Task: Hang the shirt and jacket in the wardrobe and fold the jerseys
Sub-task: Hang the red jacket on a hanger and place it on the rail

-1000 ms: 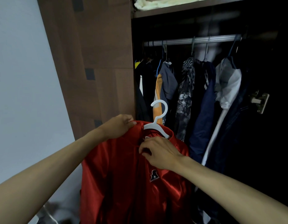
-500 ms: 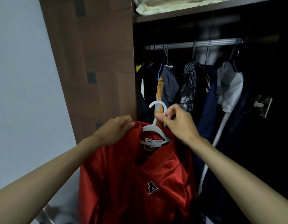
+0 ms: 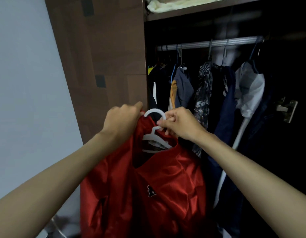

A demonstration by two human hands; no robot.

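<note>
Red satin fills the middle of the view: the red jacket [image 3: 148, 186] hangs on a white plastic hanger [image 3: 154, 134], held up in front of the open wardrobe [image 3: 100, 66]. Starting at the left, the left hand [image 3: 122, 120] is curled tight on the shoulder and collar cloth just beside the hook, probably to keep the slippery fabric from sliding off the hanger arm. Just right of it, the right hand [image 3: 180, 123] pinches the hanger's neck below the hook, fingers closed on the plastic, likely to steer it. Hook end points up, its curve opening toward the left hand; the jacket's long axis drops straight down below both grips, chest badge facing the camera. Up and right of the hands runs the metal rail [image 3: 209, 43], well apart from the hook, with other garments [image 3: 203, 93] hanging from it. Not yet hung.
</note>
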